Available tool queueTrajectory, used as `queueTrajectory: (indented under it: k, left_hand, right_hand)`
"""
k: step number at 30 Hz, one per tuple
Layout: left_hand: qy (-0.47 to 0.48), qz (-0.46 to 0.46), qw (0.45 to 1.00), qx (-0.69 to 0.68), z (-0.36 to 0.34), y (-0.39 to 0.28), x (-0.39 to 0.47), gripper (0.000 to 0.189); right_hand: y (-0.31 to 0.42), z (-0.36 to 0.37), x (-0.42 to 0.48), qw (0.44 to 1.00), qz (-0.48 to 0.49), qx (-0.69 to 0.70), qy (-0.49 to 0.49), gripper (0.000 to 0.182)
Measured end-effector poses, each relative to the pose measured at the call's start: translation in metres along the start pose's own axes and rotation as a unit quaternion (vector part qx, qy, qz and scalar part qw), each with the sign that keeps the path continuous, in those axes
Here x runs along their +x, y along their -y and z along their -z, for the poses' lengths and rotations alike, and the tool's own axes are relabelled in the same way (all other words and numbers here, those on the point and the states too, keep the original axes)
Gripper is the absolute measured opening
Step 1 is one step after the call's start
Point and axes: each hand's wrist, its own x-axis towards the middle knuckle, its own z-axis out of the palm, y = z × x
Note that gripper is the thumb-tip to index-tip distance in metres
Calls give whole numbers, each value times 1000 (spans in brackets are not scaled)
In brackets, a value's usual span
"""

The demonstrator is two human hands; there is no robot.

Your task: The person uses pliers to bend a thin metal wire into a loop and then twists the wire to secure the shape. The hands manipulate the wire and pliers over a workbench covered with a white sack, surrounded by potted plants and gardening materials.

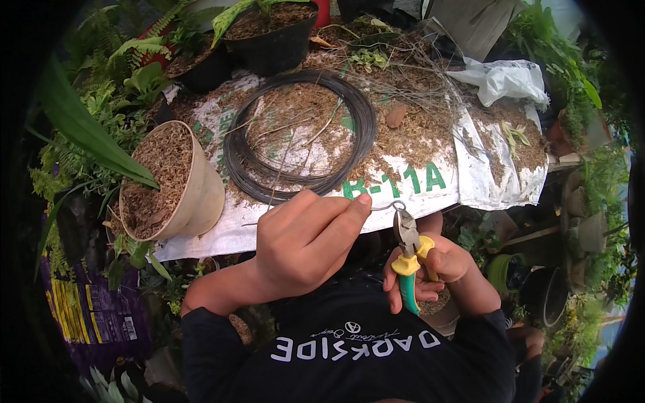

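Note:
My left hand (307,242) pinches a thin metal wire (385,207) between thumb and forefinger. A small round loop is bent at the wire's right end. In my right hand (448,262) is a pair of diagonal cutting pliers (409,237) with green and yellow grips, jaws pointing up. The jaw tips are at the loop; whether they grip it cannot be told. Just beyond my left hand a coil of dark wire (363,108) lies on a white woven sack (428,199) with green print.
Dry husk bits (408,136) and tangled loose wires (398,85) cover much of the sack. A beige pot (209,201) with a long-leafed plant stands at left, black pots (274,50) behind. A crumpled white plastic bag (509,80) lies at far right. Another person's arm (526,342) shows at lower right.

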Motion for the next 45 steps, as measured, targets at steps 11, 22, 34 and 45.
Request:
queueTrajectory:
  k: [11, 22, 34, 45]
  left_hand:
    - [31, 33, 999, 0, 4, -2, 7, 31]
    - [26, 25, 999, 34, 4, 2, 3, 24]
    - [58, 150, 986, -41, 0, 1, -11, 18]
    - [155, 360, 876, -283, -40, -48, -48, 11]
  right_hand:
    - [-4, -9, -12, 986, 39, -100, -125, 81]
    - [30, 31, 4, 562, 2, -661, -497, 47]
    - [28, 67, 21, 460, 155, -710, -510, 38]
    - [-43, 1, 6, 786, 217, -444, -370, 23]
